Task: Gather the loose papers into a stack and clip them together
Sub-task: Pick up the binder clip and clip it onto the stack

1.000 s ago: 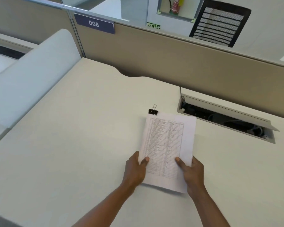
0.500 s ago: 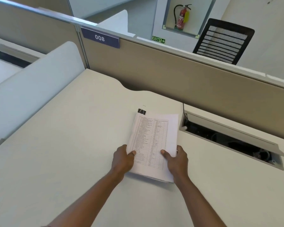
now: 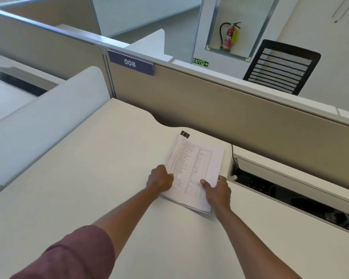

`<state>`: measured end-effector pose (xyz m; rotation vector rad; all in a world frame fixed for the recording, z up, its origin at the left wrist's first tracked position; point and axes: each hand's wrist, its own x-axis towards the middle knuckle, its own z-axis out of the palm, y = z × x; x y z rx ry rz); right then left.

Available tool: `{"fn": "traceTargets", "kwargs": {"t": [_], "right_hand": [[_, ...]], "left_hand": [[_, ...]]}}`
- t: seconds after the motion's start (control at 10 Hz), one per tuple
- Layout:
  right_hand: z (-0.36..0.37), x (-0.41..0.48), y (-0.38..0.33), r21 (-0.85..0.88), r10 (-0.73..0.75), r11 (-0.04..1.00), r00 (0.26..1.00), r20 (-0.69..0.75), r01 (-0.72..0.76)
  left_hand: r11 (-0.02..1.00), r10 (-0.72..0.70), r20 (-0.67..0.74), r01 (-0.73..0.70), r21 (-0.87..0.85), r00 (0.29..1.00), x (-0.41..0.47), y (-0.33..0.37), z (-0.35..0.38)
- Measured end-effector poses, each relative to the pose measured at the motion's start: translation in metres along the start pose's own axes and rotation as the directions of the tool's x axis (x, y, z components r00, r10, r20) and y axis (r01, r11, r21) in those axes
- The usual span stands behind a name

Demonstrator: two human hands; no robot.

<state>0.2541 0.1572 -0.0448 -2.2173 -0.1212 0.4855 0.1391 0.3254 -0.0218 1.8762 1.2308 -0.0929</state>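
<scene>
Papers [image 3: 193,170] pushed farther away, both hands' fingers hidden beneath

Person, head view — two arms entering from 6 o'clock.
Left arm: maroon sleeve [image 3: 77,256] of soft knit-like cloth, pushed up near the elbow; forearm bare below it.
Left hand [image 3: 159,181]: bare, nothing worn.
Right arm: bare throughout the visible length — no sleeve edge in frame.
Right hand [image 3: 218,191]: bare, nothing worn.
</scene>
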Motion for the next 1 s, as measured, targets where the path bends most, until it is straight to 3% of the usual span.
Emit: {"fn": "traceTargets", "kwargs": {"t": [0.2,0.4,0.5,1.0], "right_hand": [[-0.003,-0.003,0.006,-0.108,-0.080,0.992,0.994,-0.075,0.071],[-0.010,-0.008,0.016,-0.198,-0.089,0.978,0.991,-0.101,0.068],[-0.008,-0.017,0.019,-0.194,-0.114,0.977,0.987,-0.118,0.089],[-0.007,-0.038,0.023,-0.235,-0.172,0.959,0.984,-0.040,0.159]], "left_hand": [[0.998,-0.037,-0.096,0.043,0.056,0.995,-0.005,0.012,0.009],[0.987,0.139,-0.254,-0.113,0.112,0.957,-0.012,0.003,0.024],[0.950,0.235,-0.241,-0.170,0.261,0.942,-0.012,-0.003,0.031],[0.904,0.319,-0.204,-0.232,0.359,0.926,-0.017,-0.011,0.040]]}}
